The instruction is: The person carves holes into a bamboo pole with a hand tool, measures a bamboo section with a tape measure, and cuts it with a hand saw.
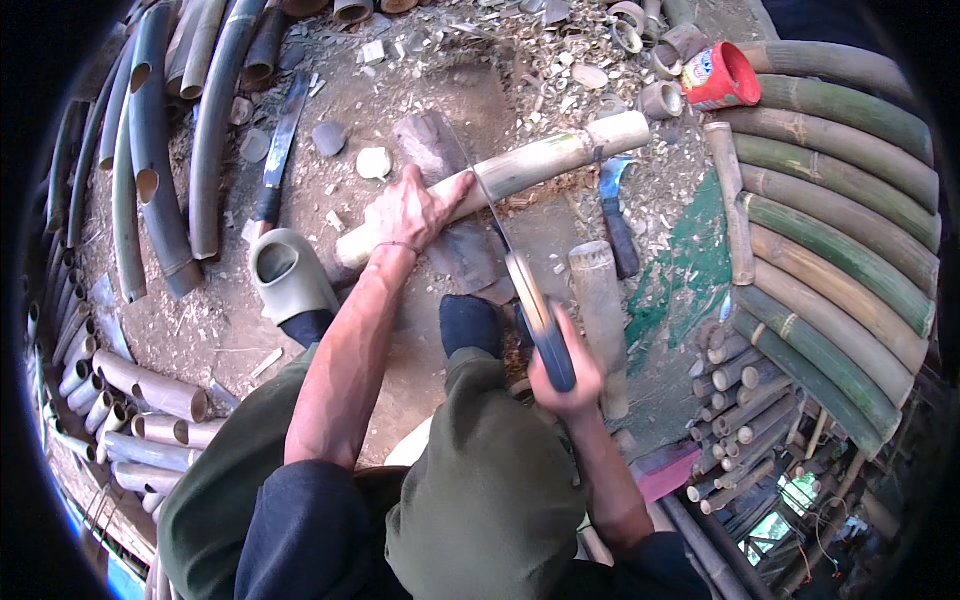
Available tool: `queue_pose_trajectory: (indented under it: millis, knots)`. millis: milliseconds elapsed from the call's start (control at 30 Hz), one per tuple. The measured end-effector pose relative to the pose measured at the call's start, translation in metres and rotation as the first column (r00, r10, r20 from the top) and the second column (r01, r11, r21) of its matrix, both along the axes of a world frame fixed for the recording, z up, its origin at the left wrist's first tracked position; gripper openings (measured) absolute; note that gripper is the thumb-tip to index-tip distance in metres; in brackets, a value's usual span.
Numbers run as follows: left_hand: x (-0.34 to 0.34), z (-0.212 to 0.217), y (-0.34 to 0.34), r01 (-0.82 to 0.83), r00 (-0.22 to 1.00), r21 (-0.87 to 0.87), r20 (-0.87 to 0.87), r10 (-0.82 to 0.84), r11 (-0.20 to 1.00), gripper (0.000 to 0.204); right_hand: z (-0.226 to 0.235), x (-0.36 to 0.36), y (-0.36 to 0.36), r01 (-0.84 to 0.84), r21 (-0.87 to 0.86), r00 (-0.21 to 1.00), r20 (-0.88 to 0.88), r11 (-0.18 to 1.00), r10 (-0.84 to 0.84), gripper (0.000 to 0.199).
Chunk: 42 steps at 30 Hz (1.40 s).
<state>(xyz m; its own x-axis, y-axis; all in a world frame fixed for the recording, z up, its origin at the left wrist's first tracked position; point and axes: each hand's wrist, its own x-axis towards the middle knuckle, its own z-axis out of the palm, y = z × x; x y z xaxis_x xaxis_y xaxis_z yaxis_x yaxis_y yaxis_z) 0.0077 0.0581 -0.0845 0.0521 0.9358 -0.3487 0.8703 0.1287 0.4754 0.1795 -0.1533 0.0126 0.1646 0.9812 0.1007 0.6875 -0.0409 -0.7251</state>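
Sawing pale bamboo pole (520, 170) near red can (722, 77).

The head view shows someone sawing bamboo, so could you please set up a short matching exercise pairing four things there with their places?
Things:
1. left hand
2. right hand
3. red can
4. machete

Places:
A. upper right, lying by the green poles
B. on the ground left of the pale bamboo pole
C. pressing on the pale bamboo pole
D. around the saw handle

Pairs: 1-C, 2-D, 3-A, 4-B

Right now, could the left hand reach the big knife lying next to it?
Probably yes: the left hand presses on the bamboo pole, and only bare ground lies between it and the long knife.
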Motion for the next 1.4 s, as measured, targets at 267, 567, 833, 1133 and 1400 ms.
queue_pose_trajectory:
  millis: [267,567,833,1133,1400]
  knots:
    - [0.004,-0.005,-0.003,-0.057,0.998,0.078,0.016,0.056,0.995,0.055,0.009,0.026,-0.072,-0.073,0.072,0.997,0.046,0.995,0.07,0.052]
    - [-0.015,-0.024,0.004,-0.05,0.998,0.069,0.036,0.048,0.996,0.037,0.037,0.025,-0.142,0.045,-0.207,0.995,-0.074,0.977,-0.061,0.05]
    - [0.008,-0.003,-0.003,-0.063,0.997,0.053,0.047,0.061,0.997,0.034,-0.005,-0.011,0.035,0.015,0.057,0.994,-0.11,0.998,-0.008,0.056]
    - [-0.004,-0.012,-0.002,-0.127,0.992,0.038,0.015,0.127,0.991,0.036,0.037,0.036,-0.132,-0.061,-0.153,0.995,0.063,0.986,0.071,0.052]
    - [-0.018,-0.005,0.003,-0.128,0.991,0.022,0.047,0.127,0.992,0.035,0.012,0.005,-0.032,-0.003,-0.176,0.993,-0.118,0.984,-0.018,0.059]
